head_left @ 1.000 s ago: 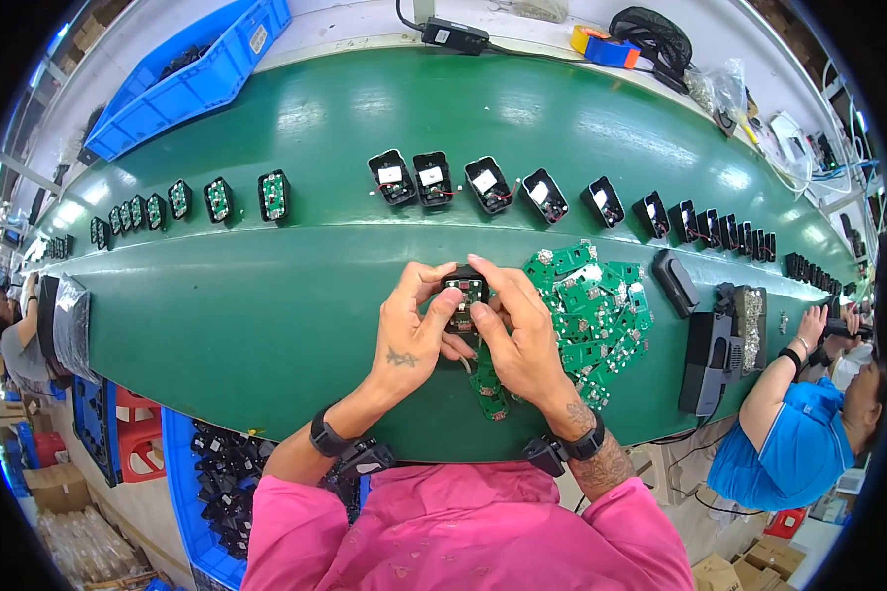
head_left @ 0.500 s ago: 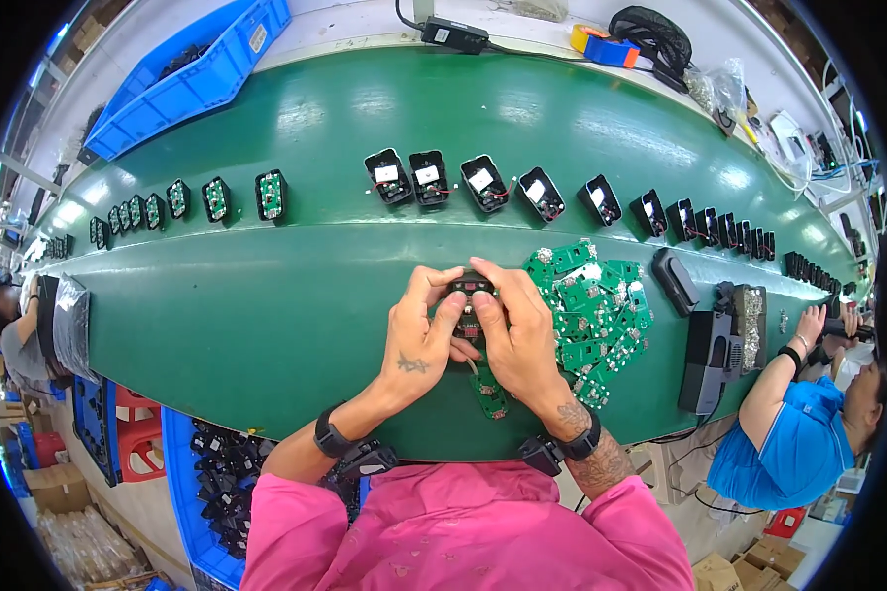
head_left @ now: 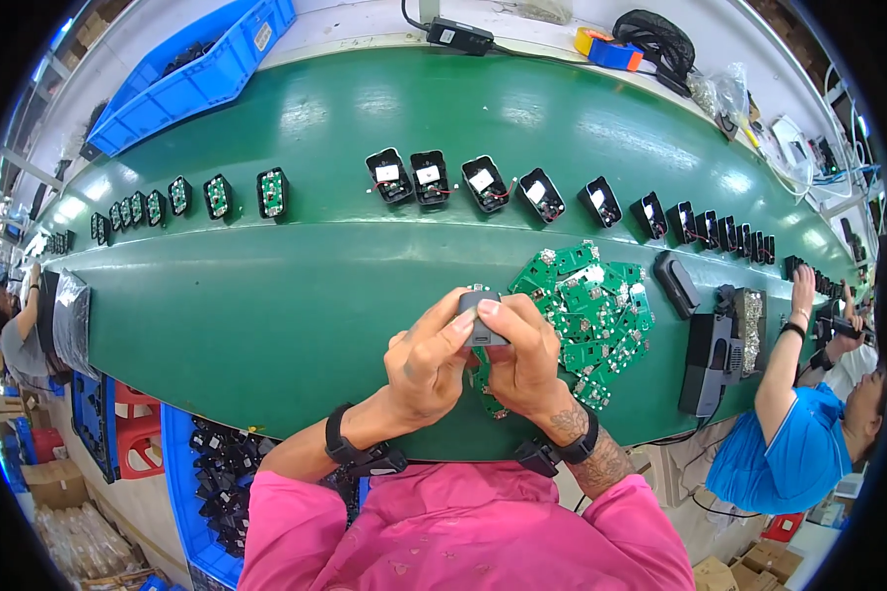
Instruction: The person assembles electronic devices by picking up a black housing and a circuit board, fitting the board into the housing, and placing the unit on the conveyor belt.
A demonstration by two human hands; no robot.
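Between both hands, in front of my chest, is a small dark grey plastic housing (head_left: 484, 336). My left hand (head_left: 426, 362) grips it from the left and my right hand (head_left: 524, 357) from the right, both thumbs pressed on its upper part. One end of the housing, with a small slot, faces me; its other sides are hidden by my fingers. A bit of green shows just beyond it. Below my fingers a green circuit board (head_left: 490, 400) is partly covered by my right hand. Close to the right hand lies a heap of green circuit boards (head_left: 596, 315).
Black open housings with white labels (head_left: 601, 202) line the back right; housings fitted with green boards (head_left: 271, 193) line the left. A blue bin (head_left: 182, 84) stands far left. Right are a black case (head_left: 676, 284) and a grey box-shaped device (head_left: 705, 364). A co-worker (head_left: 784, 433) reaches in at right.
The housing has been tipped in my hands: its dark open inside showed before, now its grey end faces me. Both hands turned with it. The co-worker at right has reached farther over the table.
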